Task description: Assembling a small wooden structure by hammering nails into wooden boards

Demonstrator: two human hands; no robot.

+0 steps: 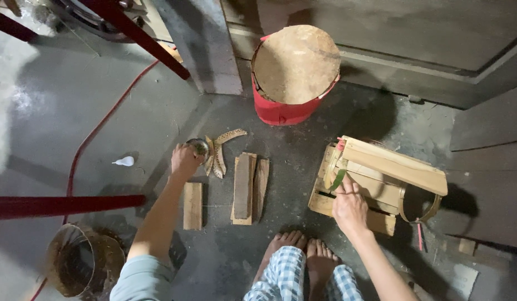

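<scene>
The left hand (183, 161) is clenched around a small round shiny metal cup (199, 147), which it holds low over the grey concrete floor (102, 111). Just beside the cup lie curved speckled strips of bamboo sheath (222, 149), and below them flat pale wooden slats (244, 188) rest side by side on the floor, with a shorter wooden block (192, 205) near the forearm. The right hand (349, 207) pinches a thin green strip (339, 178) between its fingertips, its other fingers curled, against the front of a pale wooden box-like frame (389, 173) with a round bamboo hoop (417, 203) at its right end. Bare feet (303, 251) sit between the two arms. Farther off stand a red bucket covered by a round brown lid (295, 64), a small white bulb-shaped object (124, 161), a red hose (97, 131) and a round woven sieve (83, 262)
</scene>
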